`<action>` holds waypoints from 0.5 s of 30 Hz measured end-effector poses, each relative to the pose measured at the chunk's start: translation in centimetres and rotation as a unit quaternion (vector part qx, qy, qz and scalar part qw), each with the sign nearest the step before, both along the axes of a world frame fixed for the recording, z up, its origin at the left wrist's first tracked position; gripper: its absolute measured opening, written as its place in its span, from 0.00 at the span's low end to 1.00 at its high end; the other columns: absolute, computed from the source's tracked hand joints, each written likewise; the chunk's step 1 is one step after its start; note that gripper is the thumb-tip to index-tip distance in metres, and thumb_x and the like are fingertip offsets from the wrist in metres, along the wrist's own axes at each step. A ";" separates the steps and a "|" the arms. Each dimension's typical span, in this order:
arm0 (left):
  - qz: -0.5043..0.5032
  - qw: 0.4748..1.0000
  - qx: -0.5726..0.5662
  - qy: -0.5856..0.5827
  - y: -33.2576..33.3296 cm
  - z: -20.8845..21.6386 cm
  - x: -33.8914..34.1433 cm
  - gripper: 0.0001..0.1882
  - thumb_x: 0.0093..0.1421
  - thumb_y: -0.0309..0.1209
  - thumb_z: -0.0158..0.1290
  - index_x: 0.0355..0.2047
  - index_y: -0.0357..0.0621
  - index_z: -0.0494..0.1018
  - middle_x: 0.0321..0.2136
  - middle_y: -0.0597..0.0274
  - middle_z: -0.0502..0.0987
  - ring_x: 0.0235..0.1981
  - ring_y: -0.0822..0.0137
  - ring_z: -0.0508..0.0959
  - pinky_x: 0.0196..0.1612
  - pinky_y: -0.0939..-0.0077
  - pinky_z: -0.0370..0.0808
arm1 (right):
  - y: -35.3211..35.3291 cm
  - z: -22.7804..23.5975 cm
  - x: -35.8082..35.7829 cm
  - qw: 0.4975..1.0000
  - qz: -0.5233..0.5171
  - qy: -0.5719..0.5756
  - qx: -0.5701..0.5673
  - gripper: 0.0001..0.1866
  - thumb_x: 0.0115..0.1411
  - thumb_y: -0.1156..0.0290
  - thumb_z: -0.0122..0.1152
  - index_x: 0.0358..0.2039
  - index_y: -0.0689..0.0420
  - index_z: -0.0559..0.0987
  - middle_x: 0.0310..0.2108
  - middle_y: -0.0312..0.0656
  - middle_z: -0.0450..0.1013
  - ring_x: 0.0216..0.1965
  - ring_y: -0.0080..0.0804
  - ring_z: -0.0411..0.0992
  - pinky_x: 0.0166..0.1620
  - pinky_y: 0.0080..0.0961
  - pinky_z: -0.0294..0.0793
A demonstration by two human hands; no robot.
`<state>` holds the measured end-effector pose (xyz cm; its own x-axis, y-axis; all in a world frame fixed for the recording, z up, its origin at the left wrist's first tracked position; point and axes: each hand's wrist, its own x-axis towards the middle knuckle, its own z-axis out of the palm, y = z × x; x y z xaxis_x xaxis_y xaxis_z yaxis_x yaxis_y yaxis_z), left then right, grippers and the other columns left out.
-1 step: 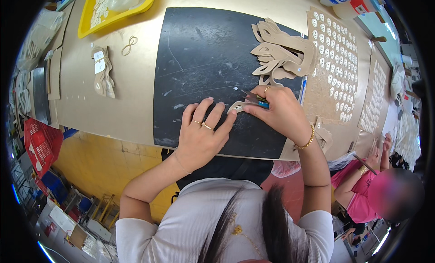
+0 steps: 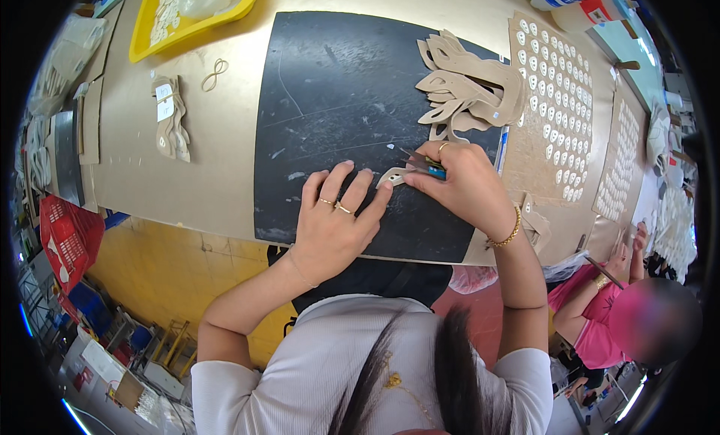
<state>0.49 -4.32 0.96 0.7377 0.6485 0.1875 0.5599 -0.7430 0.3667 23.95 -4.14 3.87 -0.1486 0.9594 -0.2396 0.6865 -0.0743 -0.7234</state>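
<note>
A small beige piece with dark holes [image 2: 394, 177] is laid on a black mat [image 2: 322, 112], right of the mat's middle and toward the near edge of the surface [image 2: 217, 150]. Its long axis is set on a slant: the rounded end is pointed toward the near left corner of the surface, and the other end toward the far right, where it is partly covered by the right hand [image 2: 474, 186]. The near left end is touched by the index fingertip of the left hand [image 2: 328, 223], whose other fingers are spread, bent and resting on the mat. By the fingers of the right hand a bladed tool with a blue grip [image 2: 436, 172] is grasped, its blade pointed to the far left, just beside the piece; whether the piece is also pinched there cannot be told. Toward the far right corner of the mat, a pile of beige cut-outs [image 2: 487, 71] is overlapped. Beyond the mat's right edge, rows of small white pieces are carried by a brown board [image 2: 516, 161]. A yellow tray [image 2: 137, 45] is placed along the far edge, left of the mat, and a tagged beige bundle [image 2: 178, 139] is laid nearer.
</note>
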 end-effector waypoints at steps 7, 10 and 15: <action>-0.017 0.999 0.035 0.014 0.2 0.4 0.2 0.20 0.54 0.31 0.60 0.49 0.49 0.79 0.49 0.57 0.74 0.55 0.52 0.72 0.55 0.51 0.68 | 0.2 0.3 -0.2 0.999 -0.008 -0.025 -0.042 0.13 0.55 0.65 0.72 0.33 0.62 0.81 0.25 0.51 0.76 0.28 0.51 0.75 0.32 0.36 0.71; -0.031 0.997 0.066 0.009 1.0 0.1 0.6 0.15 0.58 0.32 0.56 0.46 0.46 0.78 0.47 0.56 0.74 0.54 0.53 0.73 0.55 0.51 0.69 | 0.6 0.1 -0.2 0.999 -0.005 -0.031 -0.028 0.14 0.55 0.65 0.72 0.33 0.63 0.81 0.25 0.51 0.75 0.28 0.51 0.74 0.32 0.36 0.71; -0.056 0.995 0.079 0.027 1.3 0.3 0.5 0.14 0.58 0.32 0.56 0.45 0.45 0.78 0.47 0.56 0.74 0.54 0.53 0.74 0.56 0.51 0.68 | 0.6 0.0 -0.2 0.999 -0.002 -0.040 -0.029 0.14 0.55 0.64 0.71 0.33 0.62 0.81 0.25 0.51 0.76 0.28 0.52 0.75 0.33 0.36 0.72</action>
<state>1.03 -3.01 1.22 0.8157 0.5272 0.2382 0.4863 -0.8479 0.2114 23.75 -3.51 3.83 -0.1228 0.9442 -0.3056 0.7421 -0.1171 -0.6600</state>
